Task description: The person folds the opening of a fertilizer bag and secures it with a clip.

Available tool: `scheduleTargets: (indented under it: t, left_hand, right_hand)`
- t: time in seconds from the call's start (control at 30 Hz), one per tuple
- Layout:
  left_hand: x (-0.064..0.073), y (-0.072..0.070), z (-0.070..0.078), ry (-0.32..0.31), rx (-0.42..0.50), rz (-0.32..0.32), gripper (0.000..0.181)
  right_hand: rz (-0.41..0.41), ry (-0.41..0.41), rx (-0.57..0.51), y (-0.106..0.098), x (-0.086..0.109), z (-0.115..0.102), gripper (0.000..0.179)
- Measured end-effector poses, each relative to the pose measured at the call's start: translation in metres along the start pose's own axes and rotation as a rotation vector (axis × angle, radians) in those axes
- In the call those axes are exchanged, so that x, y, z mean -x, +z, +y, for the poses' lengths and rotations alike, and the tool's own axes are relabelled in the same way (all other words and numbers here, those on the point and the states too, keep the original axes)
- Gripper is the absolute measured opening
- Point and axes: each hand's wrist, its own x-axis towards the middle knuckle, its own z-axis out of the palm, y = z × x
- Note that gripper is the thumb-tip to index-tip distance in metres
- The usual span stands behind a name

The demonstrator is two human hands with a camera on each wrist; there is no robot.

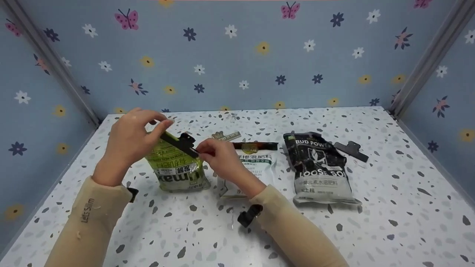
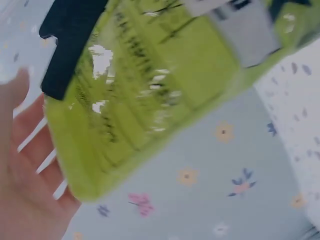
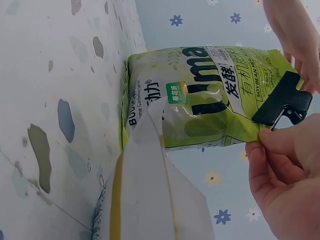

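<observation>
A green and white fertilizer bag point(image 1: 178, 163) stands upright at left, its folded top spanned by a black bag clip point(image 3: 282, 102). My right hand point(image 1: 219, 157) pinches the bag's top corner between thumb and fingers, right by the clip's end. At the opposite top corner is my left hand point(image 1: 133, 137). In the left wrist view, the fingers point(image 2: 37, 145) of that hand lie loosely behind the bag's edge, and its thumb stands apart from the bag. Part of the left fingers is hidden behind the bag.
A white fertilizer bag point(image 1: 259, 167) with a dark top band stands in the middle, partly behind my right hand. At right lies a black and grey bag point(image 1: 319, 167), with another black clip point(image 1: 352, 150) beside it. A small golden ruler-like piece point(image 1: 232, 136) lies behind the white bag.
</observation>
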Motion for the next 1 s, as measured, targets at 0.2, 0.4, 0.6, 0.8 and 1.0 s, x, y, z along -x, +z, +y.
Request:
scheduleTargets:
  t: [0.2, 0.4, 0.6, 0.8, 1.0]
  left_hand:
    - [0.012, 0.006, -0.016, -0.177, 0.107, 0.179, 0.038]
    - [0.023, 0.014, -0.024, -0.392, 0.177, 0.120, 0.051]
    - [0.030, 0.023, -0.034, -0.455, 0.304, 0.014, 0.064]
    - [0.039, 0.032, -0.042, -0.479, 0.383, -0.195, 0.069]
    - [0.042, 0.038, -0.047, -0.493, 0.352, -0.379, 0.084]
  right_hand:
    - [-0.008, -0.005, 0.009, -0.001, 0.000, -0.001, 0.015]
    - [-0.012, 0.019, 0.029, -0.002, 0.002, -0.001, 0.013]
    - [-0.017, 0.033, 0.035, -0.003, 0.002, -0.001, 0.012]
    - [-0.025, 0.079, 0.052, -0.003, 0.001, 0.001, 0.012]
    - [-0.036, 0.142, 0.110, -0.004, -0.001, 0.003, 0.014]
